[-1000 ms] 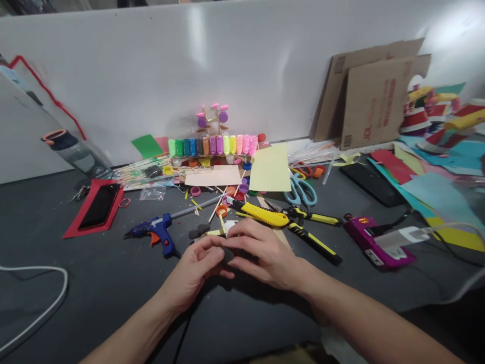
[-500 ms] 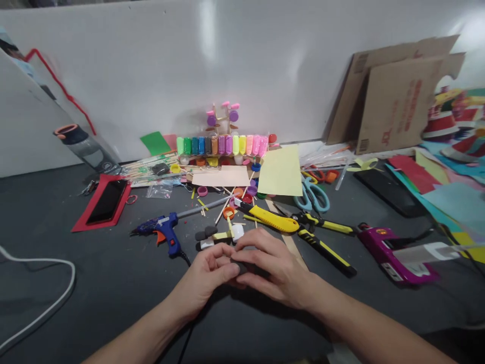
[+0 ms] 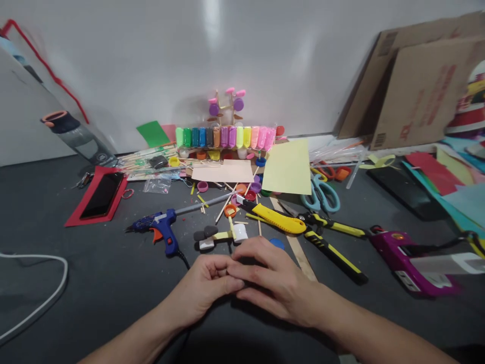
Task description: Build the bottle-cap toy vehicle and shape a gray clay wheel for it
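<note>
From far off, I have the left hand (image 3: 208,285) and right hand (image 3: 275,280) together, fingertips seemingly pinched on a dark lump (image 3: 243,285) — mostly hidden. Just past them on the worktop (image 3: 113,288), the bits of a little model (image 3: 224,235) look joined; the lump isn't on it — what's left, I can't tell. A blue glue gun (image 3: 163,225) lies left.

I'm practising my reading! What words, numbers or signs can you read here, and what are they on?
"JD", perhaps "JDL": blurred red letters on the front cardboard sheet.
Too blurred: the other red writing on it.
Too small: the round mark on the bottle, the labels on the glue gun and purple device.
</note>
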Demonstrator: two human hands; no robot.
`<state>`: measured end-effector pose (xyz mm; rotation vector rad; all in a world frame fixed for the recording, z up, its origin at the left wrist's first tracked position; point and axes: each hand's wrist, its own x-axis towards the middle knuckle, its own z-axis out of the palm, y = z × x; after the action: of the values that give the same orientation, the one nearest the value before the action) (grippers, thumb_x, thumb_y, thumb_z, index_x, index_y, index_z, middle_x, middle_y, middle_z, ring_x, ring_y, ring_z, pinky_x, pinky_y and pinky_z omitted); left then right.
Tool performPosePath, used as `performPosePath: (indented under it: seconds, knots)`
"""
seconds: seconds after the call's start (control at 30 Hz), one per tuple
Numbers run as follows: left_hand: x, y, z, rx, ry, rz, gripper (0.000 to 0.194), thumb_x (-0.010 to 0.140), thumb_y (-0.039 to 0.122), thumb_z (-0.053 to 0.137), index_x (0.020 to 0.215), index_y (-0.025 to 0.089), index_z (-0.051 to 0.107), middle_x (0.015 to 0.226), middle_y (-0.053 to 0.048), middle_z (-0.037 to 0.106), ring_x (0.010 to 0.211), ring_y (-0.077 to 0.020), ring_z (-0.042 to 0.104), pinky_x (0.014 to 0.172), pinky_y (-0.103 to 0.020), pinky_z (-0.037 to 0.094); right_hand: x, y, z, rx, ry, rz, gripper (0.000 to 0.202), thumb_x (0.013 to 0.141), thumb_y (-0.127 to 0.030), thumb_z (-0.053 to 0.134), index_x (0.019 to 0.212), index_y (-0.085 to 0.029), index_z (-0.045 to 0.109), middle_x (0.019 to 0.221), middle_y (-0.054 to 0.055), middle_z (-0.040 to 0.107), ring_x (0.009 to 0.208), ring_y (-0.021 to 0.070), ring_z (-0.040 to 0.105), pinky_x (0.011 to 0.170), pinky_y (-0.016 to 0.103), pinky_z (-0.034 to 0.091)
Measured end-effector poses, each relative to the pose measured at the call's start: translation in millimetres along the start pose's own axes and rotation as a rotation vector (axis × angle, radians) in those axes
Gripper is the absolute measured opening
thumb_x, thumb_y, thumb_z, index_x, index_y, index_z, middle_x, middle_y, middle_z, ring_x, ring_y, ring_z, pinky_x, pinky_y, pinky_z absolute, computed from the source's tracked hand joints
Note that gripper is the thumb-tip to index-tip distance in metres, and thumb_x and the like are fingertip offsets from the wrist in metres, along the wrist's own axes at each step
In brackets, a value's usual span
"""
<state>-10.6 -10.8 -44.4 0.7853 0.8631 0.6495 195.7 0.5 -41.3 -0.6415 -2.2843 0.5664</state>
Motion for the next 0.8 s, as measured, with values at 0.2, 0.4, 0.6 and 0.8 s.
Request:
performPosePath:
  seconds: [0.2, 0.4, 0.6, 0.8]
  knots:
    - [-1.0, 3.4, 0.6, -0.055, -0.1, -0.032, 0.038, 0.073, 0.04, 0.089, 0.107, 0.024, 0.083, 0.091, -0.004, 0.08, 0.083, -0.0175, 0.07, 0.084, -0.027, 0.05, 1.8, -0.6, -2.6, 0.001, 0.027, 0.002, 0.025, 0.099, -0.023, 0.064, 0.123, -0.019, 0.065, 0.111, 0.011, 0.069, 0.103, 0.0211, 0.065, 0.09, 0.037, 0.057]
    - [-0.3, 4.6, 0.2, -0.059, -0.108, -0.043, 0.026, 0.076, 0.036, 0.088, 0.095, 0.02, 0.084, 0.082, -0.004, 0.08, 0.075, -0.0153, 0.07, 0.073, -0.022, 0.049, 1.8, -1.2, -5.1, 0.036, 0.012, 0.015, 0.032, 0.099, -0.032, 0.064, 0.128, -0.02, 0.061, 0.113, 0.012, 0.068, 0.106, 0.0217, 0.065, 0.093, 0.037, 0.057]
    - [-2.2, 0.0, -0.1, -0.17, -0.06, -0.017, 0.022, 0.079, 0.035, 0.087, 0.096, 0.022, 0.082, 0.082, -0.002, 0.08, 0.074, -0.0115, 0.072, 0.075, -0.019, 0.051, 2.0, -2.0, -2.7, -0.046, 0.058, 0.075, 0.026, 0.098, -0.027, 0.066, 0.122, -0.021, 0.06, 0.118, 0.012, 0.066, 0.109, 0.0227, 0.065, 0.092, 0.038, 0.058]
    - [-1.0, -3.0, 2.1, -0.252, -0.07, 0.002, 0.03, 0.084, 0.04, 0.081, 0.11, 0.027, 0.078, 0.097, -0.004, 0.08, 0.087, -0.0165, 0.075, 0.085, -0.027, 0.055, 5.6, -4.7, -1.0, -0.093, 0.066, 0.023, 0.017, 0.097, -0.017, 0.062, 0.114, -0.018, 0.063, 0.113, 0.012, 0.068, 0.105, 0.0209, 0.065, 0.092, 0.037, 0.057]
